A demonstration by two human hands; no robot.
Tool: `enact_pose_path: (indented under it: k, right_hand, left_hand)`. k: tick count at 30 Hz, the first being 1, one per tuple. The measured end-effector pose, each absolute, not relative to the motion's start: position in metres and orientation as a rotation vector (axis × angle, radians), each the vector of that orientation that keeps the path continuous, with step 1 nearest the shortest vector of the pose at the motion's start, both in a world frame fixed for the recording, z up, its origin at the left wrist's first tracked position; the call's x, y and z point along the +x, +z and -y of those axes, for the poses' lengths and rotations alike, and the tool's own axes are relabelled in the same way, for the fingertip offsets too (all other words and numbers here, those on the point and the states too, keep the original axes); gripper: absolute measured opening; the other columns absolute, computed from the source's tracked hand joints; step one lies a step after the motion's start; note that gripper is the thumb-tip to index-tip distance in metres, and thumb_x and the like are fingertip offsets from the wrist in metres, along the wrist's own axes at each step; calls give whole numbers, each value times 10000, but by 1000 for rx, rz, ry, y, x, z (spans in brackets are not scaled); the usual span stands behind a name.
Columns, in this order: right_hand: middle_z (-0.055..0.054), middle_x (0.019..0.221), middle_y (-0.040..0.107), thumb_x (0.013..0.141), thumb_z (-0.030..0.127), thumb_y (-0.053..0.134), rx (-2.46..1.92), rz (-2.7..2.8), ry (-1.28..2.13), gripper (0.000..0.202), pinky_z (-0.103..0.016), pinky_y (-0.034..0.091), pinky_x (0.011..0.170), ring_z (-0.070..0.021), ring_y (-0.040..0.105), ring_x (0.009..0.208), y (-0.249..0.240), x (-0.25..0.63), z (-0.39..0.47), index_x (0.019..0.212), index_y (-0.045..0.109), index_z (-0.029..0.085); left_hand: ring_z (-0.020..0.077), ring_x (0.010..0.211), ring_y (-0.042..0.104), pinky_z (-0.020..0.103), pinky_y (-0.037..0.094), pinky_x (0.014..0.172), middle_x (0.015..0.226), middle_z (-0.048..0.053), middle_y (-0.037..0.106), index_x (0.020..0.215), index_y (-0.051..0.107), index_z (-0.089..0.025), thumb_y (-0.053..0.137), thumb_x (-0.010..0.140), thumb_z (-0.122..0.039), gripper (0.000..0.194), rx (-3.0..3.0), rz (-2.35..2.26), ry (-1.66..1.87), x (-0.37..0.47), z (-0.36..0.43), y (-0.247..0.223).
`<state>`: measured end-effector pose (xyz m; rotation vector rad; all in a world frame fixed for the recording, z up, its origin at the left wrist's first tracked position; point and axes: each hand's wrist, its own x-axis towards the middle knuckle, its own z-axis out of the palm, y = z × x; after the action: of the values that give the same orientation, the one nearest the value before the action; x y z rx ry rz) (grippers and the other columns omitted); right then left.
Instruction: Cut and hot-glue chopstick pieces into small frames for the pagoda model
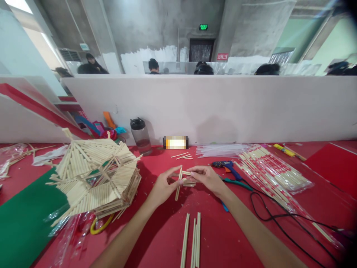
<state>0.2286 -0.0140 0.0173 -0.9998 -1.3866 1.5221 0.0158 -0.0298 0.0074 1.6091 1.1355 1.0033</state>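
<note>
Between thumb and fingers, my left hand (165,184) pinches a long pale wooden stick (177,190) that slants upright. A short wooden stick (186,173) is pinched in my right hand (208,179), its left end meeting the long one; whether they are joined I cannot tell. Just below the hands lies a small stack of short sticks (189,183) on the red table. Closer to me, several long sticks (197,238) lie lengthwise in loose groups. A blue glue gun (232,168) rests right of my right hand.
A model built of sticks (107,178) stands at left on a green sheet (25,216). Behind are a bottle (141,137), clear glue sticks (219,150) and a white partition (251,108). Packed sticks (276,169) and a black cable (279,216) lie at right. People sit beyond the partition.
</note>
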Motion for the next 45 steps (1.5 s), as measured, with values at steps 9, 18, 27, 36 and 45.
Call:
enact_pose_path:
  k: [9,18,27,36,45]
  right_hand:
    - [-85,871,780,707,485,784,-1025,1381,1468,397,-432,583,843,-297,745,867,8,227,13,936,773,161]
    - [-77,802,778,684,475,803,-1059,1401,1466,393,-395,593,781,-262,742,786,14,229,15,901,788,147]
    - [-85,834,781,668,491,807,-1076,1403,1475,431,-398,595,792,-267,745,804,20,231,17,926,791,146]
    - [-96,839,780,652,495,824,-1069,1367,1540,496,-386,591,813,-245,745,798,15,232,15,965,774,113]
    - [-77,806,773,664,465,828,-1057,1364,1564,437,-376,590,812,-229,742,781,14,234,13,927,769,122]
  left_hand:
    - [259,992,696,383,522,948,1146,80,746,1391,563,-185,703,822,-412,628,1638,-1188,984,18,33,8]
    - [308,1256,581,450,409,1107,1374,56,587,1376,569,-205,701,823,-398,600,1679,-1215,954,16,34,6]
    - [308,1292,555,447,381,1136,1359,60,594,1348,596,-195,721,807,-391,589,1671,-1200,953,17,34,9]
    - [300,1260,580,442,404,1117,1362,49,590,1373,567,-208,715,811,-384,607,1665,-1208,950,18,36,7]
    - [281,1105,659,388,508,989,1262,60,688,1388,560,-193,707,810,-367,621,1656,-1205,934,19,36,6]
